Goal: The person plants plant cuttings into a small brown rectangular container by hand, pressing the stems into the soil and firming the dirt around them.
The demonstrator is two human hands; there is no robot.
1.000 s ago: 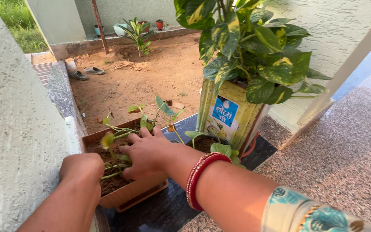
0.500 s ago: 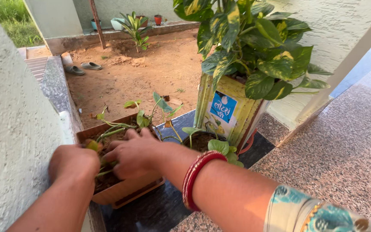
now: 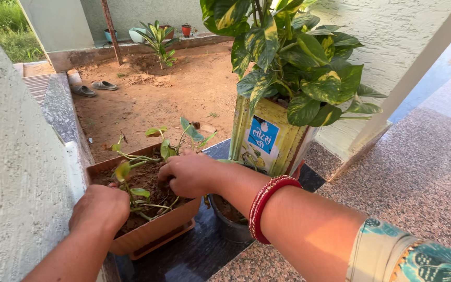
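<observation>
Right hand [image 3: 189, 175] now curled, lifted off soil, pulled toward 3 o'clock; left hand [image 3: 100, 208] fisted at brown planter [image 3: 155, 232] edge, grip hidden; cuttings [image 3: 131, 180] exposed.

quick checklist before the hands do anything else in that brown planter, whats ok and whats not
1. Both hands at the planter: ok. Left hand rests on the soil at the near left, right hand is curled over the far right side.
2. Brown planter sits flat on its tray on the dark ledge: ok.
3. Small cuttings upright in the soil: not ok, several stems lean or lie across it.
4. What the right hand's fingers grip: cannot tell, they are curled under.
5. Room on the right: not ok, a small dark pot sits under the right wrist and the yellow tin planter is close behind.
</observation>
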